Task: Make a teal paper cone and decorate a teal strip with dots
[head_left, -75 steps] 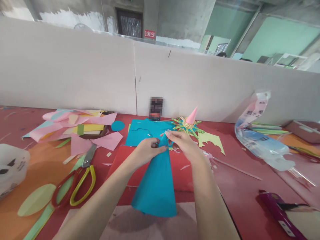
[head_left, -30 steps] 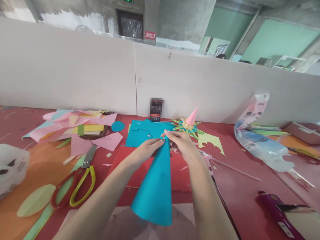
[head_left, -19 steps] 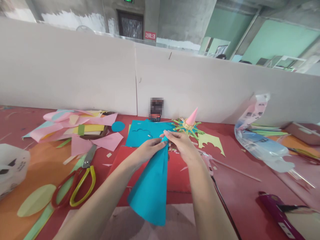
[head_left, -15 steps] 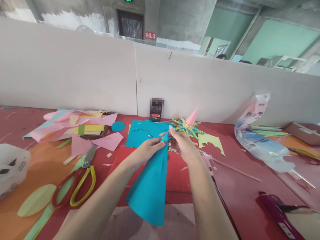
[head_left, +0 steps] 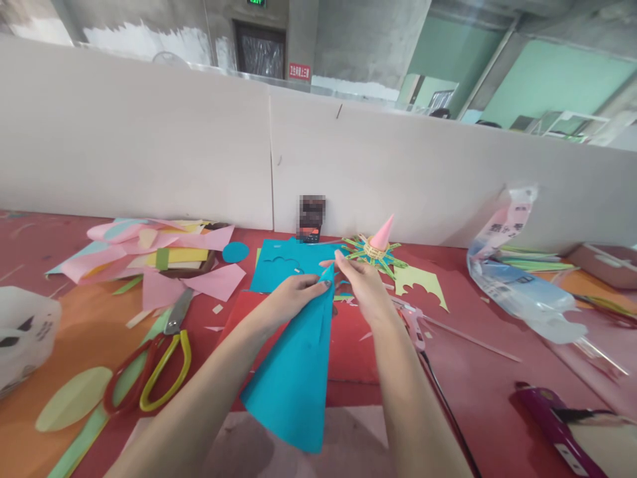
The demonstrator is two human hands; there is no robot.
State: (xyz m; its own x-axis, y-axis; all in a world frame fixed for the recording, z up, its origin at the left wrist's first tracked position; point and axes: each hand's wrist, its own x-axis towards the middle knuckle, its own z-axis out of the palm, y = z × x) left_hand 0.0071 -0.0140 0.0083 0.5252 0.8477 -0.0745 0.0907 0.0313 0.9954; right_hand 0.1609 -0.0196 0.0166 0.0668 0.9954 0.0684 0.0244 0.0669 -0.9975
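Note:
A blue paper cone [head_left: 296, 372] hangs from both hands, its narrow tip up and away from me, its wide end toward me. My left hand [head_left: 298, 293] is closed on the cone near its tip, thumb lying on the outside. At the very tip, my right hand [head_left: 362, 285] pinches the paper between thumb and fingers; some of its fingers are hidden. Under the cone lies a red sheet [head_left: 353, 345]. Beyond it is a blue sheet [head_left: 269, 255] with a scalloped cut line. A pink cone on a woven ring with green strips [head_left: 379, 245] stands just past my right hand.
Scissors [head_left: 162, 358] with red and yellow handles lie at left, near pink paper scraps [head_left: 216, 282] and a yellow oval [head_left: 74, 398]. A pink glue gun [head_left: 415, 328] with a cord is at right, plus a plastic bag [head_left: 527, 299] and a purple tool [head_left: 552, 425]. A white partition [head_left: 149, 153] stands behind.
The cone's wide end has swung slightly left and its overlapping edge has shifted. My right fingers have moved slightly at the tip; my left hand stays almost in place.

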